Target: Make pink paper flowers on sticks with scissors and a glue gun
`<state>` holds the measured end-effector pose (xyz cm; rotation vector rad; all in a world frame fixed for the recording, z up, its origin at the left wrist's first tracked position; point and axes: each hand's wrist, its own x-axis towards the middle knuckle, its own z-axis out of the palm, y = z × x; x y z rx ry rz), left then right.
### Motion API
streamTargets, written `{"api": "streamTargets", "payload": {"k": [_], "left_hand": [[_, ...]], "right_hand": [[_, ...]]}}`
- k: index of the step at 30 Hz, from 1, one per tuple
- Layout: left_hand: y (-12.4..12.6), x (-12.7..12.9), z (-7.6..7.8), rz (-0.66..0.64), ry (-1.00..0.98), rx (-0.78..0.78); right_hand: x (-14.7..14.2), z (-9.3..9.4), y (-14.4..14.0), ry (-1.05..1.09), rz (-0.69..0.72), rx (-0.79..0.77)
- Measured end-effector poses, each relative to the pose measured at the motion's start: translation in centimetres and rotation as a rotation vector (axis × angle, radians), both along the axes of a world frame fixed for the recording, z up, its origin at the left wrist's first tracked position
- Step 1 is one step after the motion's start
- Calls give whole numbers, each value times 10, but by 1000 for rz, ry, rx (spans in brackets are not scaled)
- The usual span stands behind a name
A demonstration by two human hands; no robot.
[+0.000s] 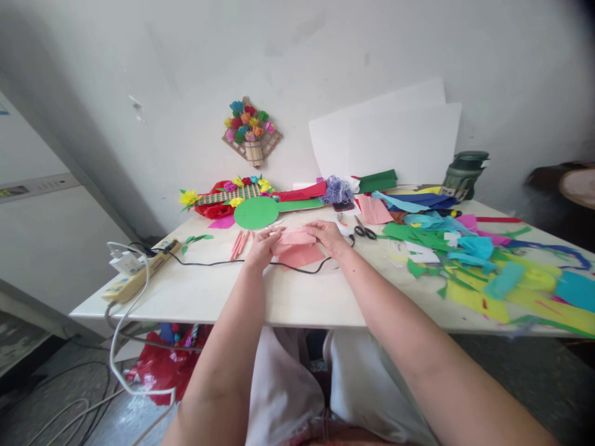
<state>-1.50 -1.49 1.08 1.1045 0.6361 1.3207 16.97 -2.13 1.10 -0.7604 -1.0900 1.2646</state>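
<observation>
While both hands — left hand, right hand — pinch the pink paper just left of the scissors, it looks light, floppy — best held by its edges.

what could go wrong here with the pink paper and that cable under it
1. The black cable runs under the pink paper held by the left hand and right hand; pressing a fold over it may leave a crooked crease.
2. The scissors lie close beside the right hand; a sideways reach might knock them.
</observation>
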Motion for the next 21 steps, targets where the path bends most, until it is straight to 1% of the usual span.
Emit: {"api": "streamTargets", "payload": {"k": [9, 13, 21], "left_hand": [[0, 0, 0, -1, 20, 26], [1, 0, -1, 2, 20, 26], [2, 0, -2, -1, 12, 12]], "right_hand": [[2, 1, 0, -69, -55, 19], [2, 0, 1, -57, -53, 23], [5, -3, 5, -109, -60, 55]]}}
